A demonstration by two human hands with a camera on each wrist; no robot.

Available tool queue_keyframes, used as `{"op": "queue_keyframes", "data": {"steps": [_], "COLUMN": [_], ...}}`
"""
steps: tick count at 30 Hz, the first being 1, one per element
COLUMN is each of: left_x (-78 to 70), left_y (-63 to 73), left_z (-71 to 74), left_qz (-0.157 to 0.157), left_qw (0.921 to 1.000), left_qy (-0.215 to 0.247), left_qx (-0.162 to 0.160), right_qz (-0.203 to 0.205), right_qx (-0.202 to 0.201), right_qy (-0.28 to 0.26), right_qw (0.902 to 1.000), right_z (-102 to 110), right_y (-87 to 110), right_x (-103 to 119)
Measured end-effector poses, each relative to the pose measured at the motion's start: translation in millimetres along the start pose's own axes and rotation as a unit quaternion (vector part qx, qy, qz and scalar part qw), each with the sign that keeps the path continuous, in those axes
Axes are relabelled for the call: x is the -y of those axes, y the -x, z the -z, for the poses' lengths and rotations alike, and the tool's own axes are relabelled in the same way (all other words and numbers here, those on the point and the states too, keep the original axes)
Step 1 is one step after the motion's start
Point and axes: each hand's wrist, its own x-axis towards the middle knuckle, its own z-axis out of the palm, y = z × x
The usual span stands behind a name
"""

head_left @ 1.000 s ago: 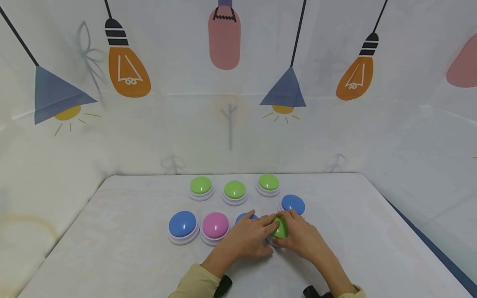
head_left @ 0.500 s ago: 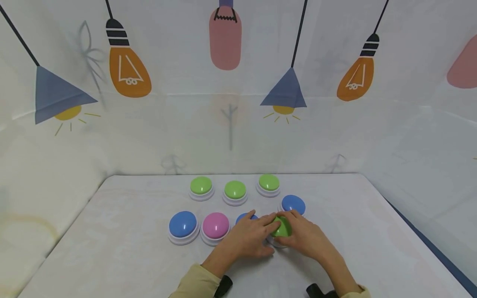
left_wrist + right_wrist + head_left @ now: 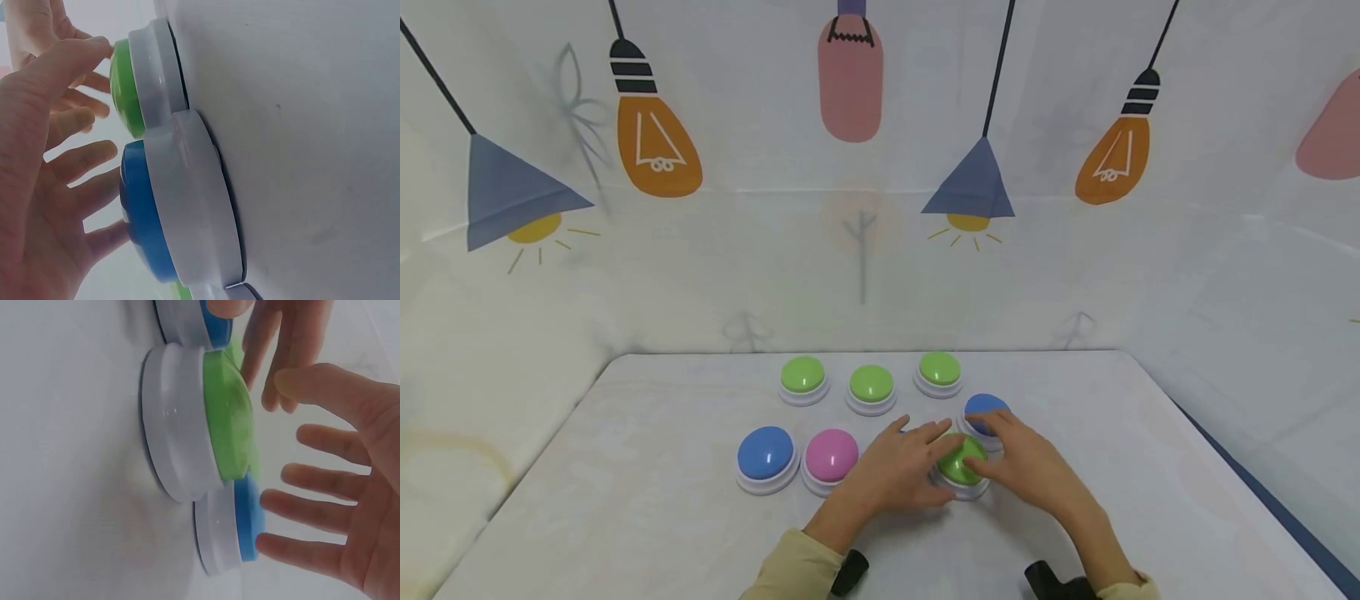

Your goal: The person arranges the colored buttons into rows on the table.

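Observation:
In the head view a green push button with a white base sits between my two hands. My left hand hovers over a neighbouring blue push button, which the head view mostly hides; the left wrist view shows its fingers spread beside the dome. My right hand is at the right of the green button, fingers spread and holding nothing. In the right wrist view its thumb stands apart from the green dome, and its fingertips are near another blue push button, which it partly covers in the head view.
Behind stand three green buttons, left, middle and right. At left are a blue button and a pink button. The white table meets a patterned cloth backdrop.
My right hand has let go of the green button and drawn away to the right, its fingers spreading. The left hand has stayed almost where it was.

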Motion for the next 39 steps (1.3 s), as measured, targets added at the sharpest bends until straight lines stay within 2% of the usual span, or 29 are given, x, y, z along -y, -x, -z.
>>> {"op": "queue_keyframes", "data": {"steps": [6, 13, 21, 28, 35, 39], "left_x": [-0.2, -6.9, -9.5, -10.5, -13.1, -12.7], "left_y": [-6.3, -18.7, -25.6, -33.7, -40.4, -42.8], "left_z": [-1.4, -0.8, -7.7, -15.9, -19.2, -20.6], "left_qz": [0.009, 0.032, 0.052, 0.066, 0.075, 0.073], "left_qw": [0.9993, 0.9964, 0.994, 0.9897, 0.9851, 0.9851], "left_qy": [0.036, 0.074, 0.091, 0.117, 0.141, 0.141], "left_qx": [-0.002, 0.025, 0.033, 0.05, 0.066, 0.067], "right_qz": [0.042, 0.043, 0.023, 0.02, 0.02, 0.013], "right_qx": [-0.051, -0.082, -0.048, -0.023, -0.009, 0.009], "right_qy": [-0.012, -0.014, -0.055, -0.064, -0.064, -0.069], "right_qw": [0.9977, 0.9956, 0.9971, 0.9975, 0.9977, 0.9975], "right_z": [1.9, 10.1, 7.6, -6.9, -15.4, -15.4], "right_y": [-4.7, -7.2, -10.6, -20.3, -29.8, -31.0], "right_x": [-7.7, -23.6, -44.2, -59.2, -61.1, -62.4]}}
